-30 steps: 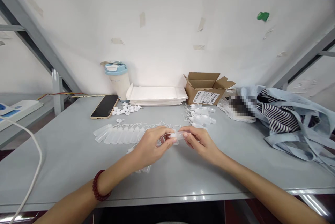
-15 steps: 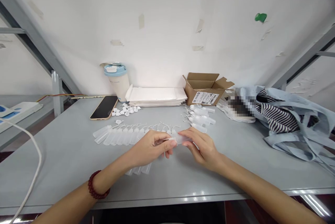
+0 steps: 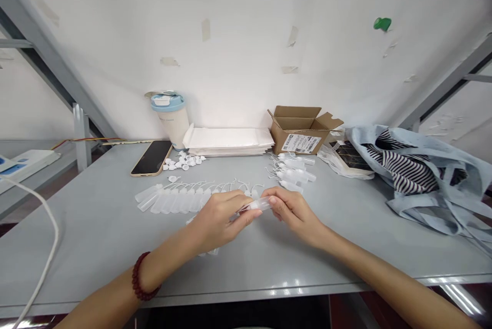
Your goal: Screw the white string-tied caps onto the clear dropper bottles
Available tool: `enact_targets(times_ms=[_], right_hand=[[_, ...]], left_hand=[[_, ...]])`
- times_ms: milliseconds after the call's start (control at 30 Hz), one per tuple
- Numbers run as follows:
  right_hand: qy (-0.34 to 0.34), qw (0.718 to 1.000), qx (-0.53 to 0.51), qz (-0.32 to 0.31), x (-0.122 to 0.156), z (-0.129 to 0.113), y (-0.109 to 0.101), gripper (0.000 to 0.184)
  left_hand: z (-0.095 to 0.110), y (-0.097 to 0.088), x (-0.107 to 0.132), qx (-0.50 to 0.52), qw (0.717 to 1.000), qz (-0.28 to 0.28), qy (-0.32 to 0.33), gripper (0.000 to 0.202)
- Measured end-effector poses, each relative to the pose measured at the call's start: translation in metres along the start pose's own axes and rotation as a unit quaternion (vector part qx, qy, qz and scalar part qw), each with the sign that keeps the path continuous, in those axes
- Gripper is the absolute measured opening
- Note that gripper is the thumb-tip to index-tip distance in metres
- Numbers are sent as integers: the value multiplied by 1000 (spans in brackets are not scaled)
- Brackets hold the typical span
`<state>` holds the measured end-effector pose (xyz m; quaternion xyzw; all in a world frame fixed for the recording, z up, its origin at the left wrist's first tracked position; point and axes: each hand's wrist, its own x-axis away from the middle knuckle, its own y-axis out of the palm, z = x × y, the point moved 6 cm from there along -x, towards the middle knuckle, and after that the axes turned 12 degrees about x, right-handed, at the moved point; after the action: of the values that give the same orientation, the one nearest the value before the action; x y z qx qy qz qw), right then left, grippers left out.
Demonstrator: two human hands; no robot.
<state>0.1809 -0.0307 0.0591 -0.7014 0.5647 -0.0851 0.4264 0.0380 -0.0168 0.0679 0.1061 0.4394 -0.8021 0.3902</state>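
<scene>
Between my hands, above the table, a small translucent plastic bottle [image 3: 262,203] lies nearly level. My left hand [image 3: 225,219] pinches its white-capped end between thumb and fingers. The other end is gripped by my right hand [image 3: 295,213], with thumb and fingertips closed round it. Behind my left hand lies a row of similar bottles [image 3: 177,201], each with a thin curved strand at its top. Under my left forearm, more bottles [image 3: 213,251] show only in part. To the right rests another group of bottles [image 3: 295,170].
Loose white caps [image 3: 184,161] are heaped beside a phone [image 3: 152,158]. A lidded cup [image 3: 170,121], stacked white envelopes [image 3: 230,140] and an open cardboard box [image 3: 302,131] stand along the wall. A blue cloth bag [image 3: 453,170] lies at right; a white cable [image 3: 49,221] hangs at left.
My left hand has turned over the capped end of the bottle. My right fingers have closed in round the other end, and the bottle now shows more clearly between the hands.
</scene>
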Motion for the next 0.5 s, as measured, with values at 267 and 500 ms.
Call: enact_targets(times_ms=[267,500], right_hand=[[-59,995,64,44,3,-7,-2,29],[93,992,-64,-47,0,13,9,40]], left_hand=[[3,3,3,-11,1000,-1,29,32],[21,15,11,-301,933,-6,197,22]])
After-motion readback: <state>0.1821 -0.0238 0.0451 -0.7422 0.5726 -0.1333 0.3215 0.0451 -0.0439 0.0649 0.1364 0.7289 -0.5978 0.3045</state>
